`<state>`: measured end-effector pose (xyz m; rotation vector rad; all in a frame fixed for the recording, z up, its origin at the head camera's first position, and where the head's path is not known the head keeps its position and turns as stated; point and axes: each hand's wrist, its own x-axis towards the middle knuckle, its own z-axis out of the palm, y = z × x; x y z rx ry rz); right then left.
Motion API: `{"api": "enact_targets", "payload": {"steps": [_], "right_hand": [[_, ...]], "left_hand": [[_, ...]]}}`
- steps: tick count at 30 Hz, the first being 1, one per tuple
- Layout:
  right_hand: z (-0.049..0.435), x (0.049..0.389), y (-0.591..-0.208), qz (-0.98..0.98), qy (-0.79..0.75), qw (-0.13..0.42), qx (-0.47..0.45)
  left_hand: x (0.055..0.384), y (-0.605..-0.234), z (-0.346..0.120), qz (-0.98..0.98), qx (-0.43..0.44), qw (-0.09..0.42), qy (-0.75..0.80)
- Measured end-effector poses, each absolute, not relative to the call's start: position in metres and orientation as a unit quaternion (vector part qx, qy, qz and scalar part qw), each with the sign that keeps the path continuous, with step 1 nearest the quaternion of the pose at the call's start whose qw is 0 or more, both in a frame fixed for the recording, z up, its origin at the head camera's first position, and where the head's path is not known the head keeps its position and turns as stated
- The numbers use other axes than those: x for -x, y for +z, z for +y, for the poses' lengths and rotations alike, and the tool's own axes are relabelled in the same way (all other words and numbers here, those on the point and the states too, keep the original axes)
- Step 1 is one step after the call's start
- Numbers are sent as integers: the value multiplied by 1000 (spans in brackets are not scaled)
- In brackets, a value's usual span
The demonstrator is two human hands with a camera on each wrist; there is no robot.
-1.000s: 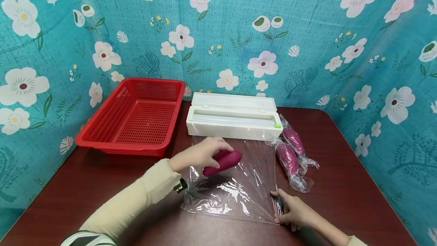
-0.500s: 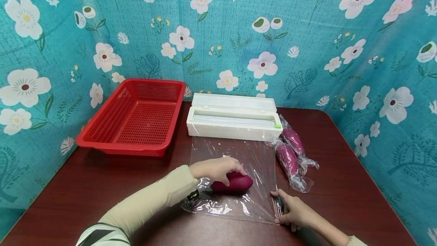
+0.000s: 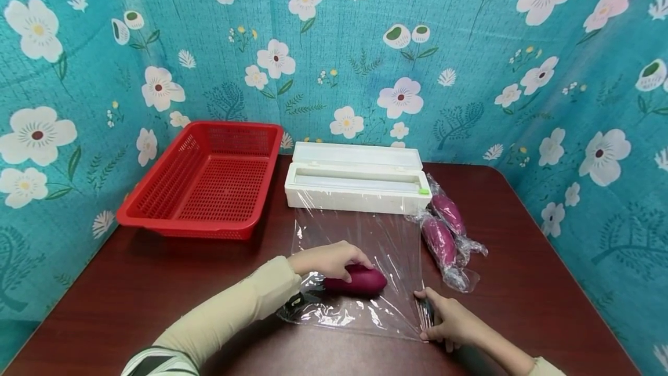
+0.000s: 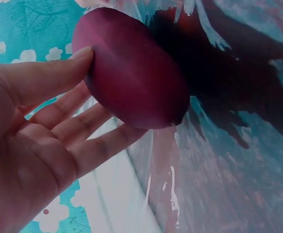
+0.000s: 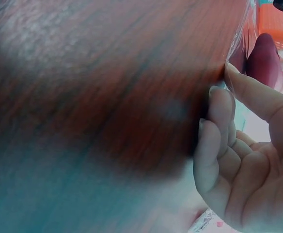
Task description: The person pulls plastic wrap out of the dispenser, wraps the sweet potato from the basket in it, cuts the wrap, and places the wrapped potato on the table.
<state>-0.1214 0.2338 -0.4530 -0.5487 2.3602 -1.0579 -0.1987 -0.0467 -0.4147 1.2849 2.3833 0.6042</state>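
A smooth purple sweet potato [image 3: 365, 281] lies on a sheet of cling film [image 3: 360, 237] pulled out toward me. My left hand [image 3: 334, 261] grips it from above, thumb on one side and fingers on the other, as the left wrist view shows on the sweet potato [image 4: 132, 73]. My right hand [image 3: 451, 321] pinches the film's near right corner at the table; its thumb and curled fingers [image 5: 214, 155] show in the right wrist view. The film runs back to a white cling film dispenser [image 3: 360, 201] with its lid raised.
Two film-wrapped purple sweet potatoes, the nearer one [image 3: 439, 242] and the farther one [image 3: 449, 213], lie right of the dispenser. A red plastic basket [image 3: 245, 226] stands at the back left of the dark red table [image 3: 522, 260]. A flowered blue curtain [image 3: 323, 86] encloses it.
Since a second ago, my left hand has brought the sweet potato down and toward me to the right, onto the film. Between half a second ago and now it barely moves. My right hand stays put.
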Motion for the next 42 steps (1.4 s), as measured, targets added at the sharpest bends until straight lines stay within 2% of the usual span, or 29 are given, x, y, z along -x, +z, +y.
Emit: {"api": "enact_targets", "payload": {"steps": [4,12,14,16,21,25,34,42], "right_hand": [[234,123,-453,864,-388,251,202],[232,123,-454,861,-393,229,226],[232,123,-453,864,-390,218,231],[232,123,-453,869,-384,210,231],[233,122,-450,868,-390,201,232],[234,120,-446,860,-409,196,233],[239,119,-444,841,-453,184,232],[248,125,-439,820,-433,180,327]], "left_hand": [[197,-411,-48,846,-463,159,211],[172,-395,-77,877,-435,20,203],[164,-395,-89,889,-419,5,184],[156,-396,-103,899,-409,7,158],[138,-405,-133,906,-400,79,111],[130,-417,-145,900,-412,109,93],[128,-432,-151,890,-433,98,106],[135,-436,-153,881,-446,71,139]]}}
